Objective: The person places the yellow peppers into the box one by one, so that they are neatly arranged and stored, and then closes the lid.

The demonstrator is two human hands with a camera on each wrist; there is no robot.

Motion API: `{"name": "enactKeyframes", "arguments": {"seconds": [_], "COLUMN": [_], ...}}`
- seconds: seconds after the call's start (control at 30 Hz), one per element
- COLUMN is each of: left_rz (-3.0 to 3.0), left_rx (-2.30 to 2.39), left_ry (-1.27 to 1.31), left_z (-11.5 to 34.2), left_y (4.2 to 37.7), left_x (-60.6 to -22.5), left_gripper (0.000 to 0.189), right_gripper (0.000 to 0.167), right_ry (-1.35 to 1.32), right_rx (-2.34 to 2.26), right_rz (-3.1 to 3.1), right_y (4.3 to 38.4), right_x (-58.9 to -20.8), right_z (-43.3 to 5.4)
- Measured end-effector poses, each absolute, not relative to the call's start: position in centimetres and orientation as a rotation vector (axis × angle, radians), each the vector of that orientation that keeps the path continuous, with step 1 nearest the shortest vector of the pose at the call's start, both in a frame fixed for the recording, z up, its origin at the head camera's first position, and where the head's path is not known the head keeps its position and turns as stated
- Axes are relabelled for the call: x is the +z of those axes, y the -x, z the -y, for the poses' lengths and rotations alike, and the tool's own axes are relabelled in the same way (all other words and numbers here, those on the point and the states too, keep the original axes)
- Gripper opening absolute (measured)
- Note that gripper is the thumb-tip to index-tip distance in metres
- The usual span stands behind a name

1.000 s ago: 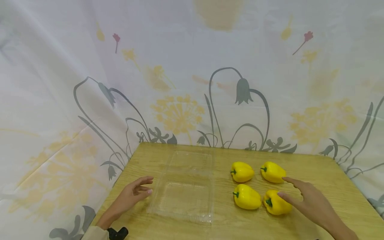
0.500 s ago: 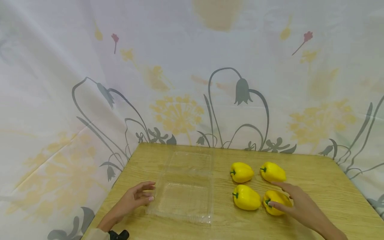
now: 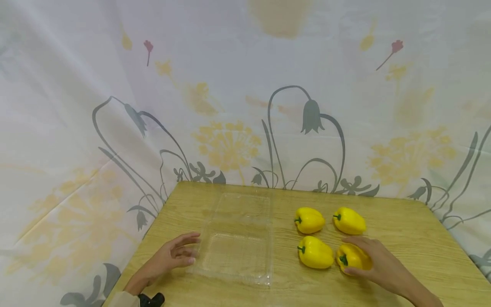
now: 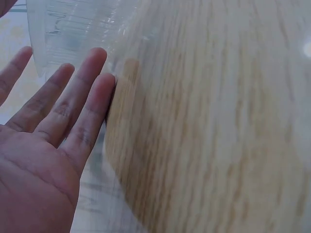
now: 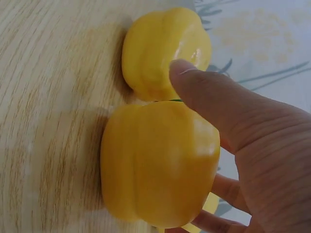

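Observation:
My right hand (image 3: 377, 262) curls round the near right yellow bell pepper (image 5: 160, 160), thumb on its near side by the green stem and fingers on its far side. That pepper sits on the table, partly hidden by the hand. To its left lies another bell pepper (image 3: 316, 252); two more, a far left pepper (image 3: 309, 220) and a far right pepper (image 3: 349, 221), lie behind. My left hand (image 3: 168, 258) holds nothing, its fingers loosely bent at the left edge of a clear plastic clamshell box (image 3: 269, 279). In the left wrist view its fingertips (image 4: 97, 56) are right by the clear plastic.
The clamshell box lies opened flat on the wood-grain table (image 3: 291, 290), left of the peppers. A flower-printed cloth (image 3: 230, 64) hangs behind the table and along its left side. A black band with a camera (image 3: 151, 299) is on the left wrist.
My right hand has come left and down onto the near right bell pepper, its fingers now around it. The left hand has shifted slightly right to the box's edge. The peppers have stayed put.

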State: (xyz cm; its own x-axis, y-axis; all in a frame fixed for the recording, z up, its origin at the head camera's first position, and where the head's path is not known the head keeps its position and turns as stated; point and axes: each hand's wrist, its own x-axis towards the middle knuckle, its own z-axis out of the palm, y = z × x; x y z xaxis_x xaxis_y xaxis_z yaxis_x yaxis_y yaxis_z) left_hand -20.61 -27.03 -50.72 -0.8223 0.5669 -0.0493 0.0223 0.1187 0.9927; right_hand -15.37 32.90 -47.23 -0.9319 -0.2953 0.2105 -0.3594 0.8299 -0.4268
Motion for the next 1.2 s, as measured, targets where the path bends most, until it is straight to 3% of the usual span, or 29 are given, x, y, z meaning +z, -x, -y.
{"name": "enactKeyframes", "arguments": {"seconds": [0.67, 1.2], "left_rz": [-1.998, -1.989], "left_rx": [1.688, 1.695], "left_ry": [-0.637, -0.712], "left_z": [26.6, 26.6], "left_y": [20.2, 20.2], "left_x": [-50.9, -51.2], "left_gripper": [0.077, 0.072], "right_gripper": [0.075, 0.073], "right_ry": [-0.596, -0.548], "right_rx": [0.611, 0.664], "right_rz": [2.884, 2.851], "right_y": [15.4, 15.1], "right_x": [-48.2, -48.5], "right_z": [-34.1, -34.1]}}
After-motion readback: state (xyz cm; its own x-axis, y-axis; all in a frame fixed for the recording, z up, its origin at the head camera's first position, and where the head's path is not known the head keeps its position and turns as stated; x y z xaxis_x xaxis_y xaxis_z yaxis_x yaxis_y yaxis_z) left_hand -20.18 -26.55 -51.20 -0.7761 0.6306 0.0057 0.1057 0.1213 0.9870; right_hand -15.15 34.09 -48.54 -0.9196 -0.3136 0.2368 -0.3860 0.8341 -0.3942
